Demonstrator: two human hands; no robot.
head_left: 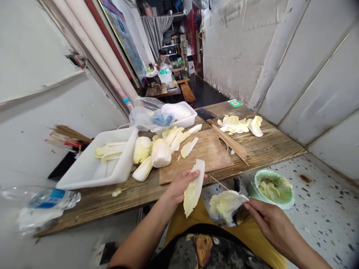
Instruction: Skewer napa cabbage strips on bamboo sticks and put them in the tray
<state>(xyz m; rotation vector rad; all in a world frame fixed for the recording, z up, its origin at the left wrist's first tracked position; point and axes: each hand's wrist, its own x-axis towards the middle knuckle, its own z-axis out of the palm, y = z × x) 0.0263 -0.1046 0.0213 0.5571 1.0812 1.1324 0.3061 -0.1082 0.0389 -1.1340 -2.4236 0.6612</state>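
Observation:
My left hand (179,185) is closed on a pale napa cabbage leaf (194,188), held upright over the table's front edge. A thin wooden skewer (218,182) runs from near my left fingertips to a second cabbage leaf (227,203); whether the left fingers grip the skewer is hidden behind the first leaf. My right hand (266,216) pinches the second leaf by its white end, above my lap. On the wooden cutting board (207,153) lies a small loose leaf (189,147). Cut cabbage pieces (161,153) are heaped at the board's left side.
A white tub (94,179) with cabbage strips stands on the left, near a plastic bottle (53,198). Bare skewers (231,144) lie right of the board, with more leaves (238,124) beyond. A green bin (273,190) holds scraps on the floor. Far back, a person (163,58) sits.

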